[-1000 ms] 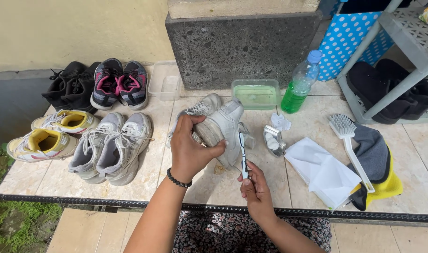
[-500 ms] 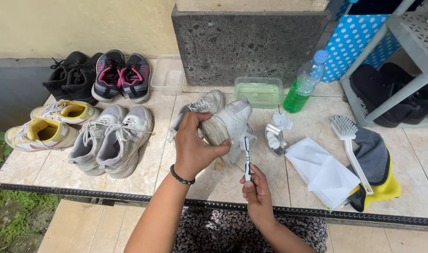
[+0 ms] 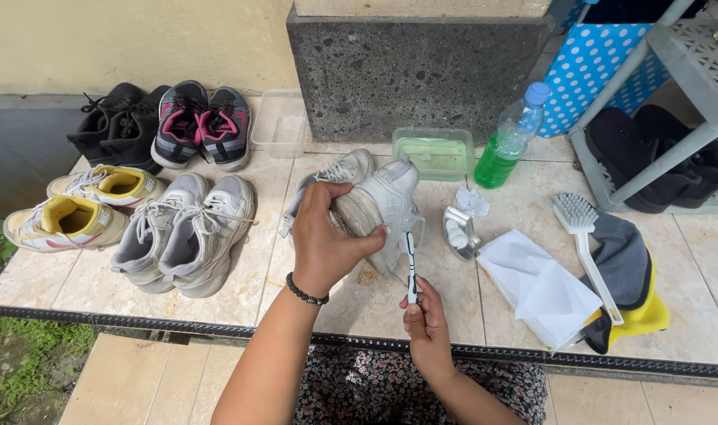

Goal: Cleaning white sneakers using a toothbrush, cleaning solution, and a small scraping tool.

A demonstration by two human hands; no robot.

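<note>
My left hand grips a white sneaker by its heel and holds it tilted on its side over the tiled ledge. A toothbrush stands upright in my right hand, its head against the sneaker's side. The sneaker's white mate lies just behind, partly hidden by my left hand.
Left of me are grey sneakers, yellow-lined sneakers, pink-and-grey sneakers and black shoes. A green tub, a bottle of green liquid, a scrub brush, a white cloth and a small metal dish lie to the right.
The toothbrush and my right hand have shifted slightly lower along the sneaker. My left hand keeps its hold on the shoe.
</note>
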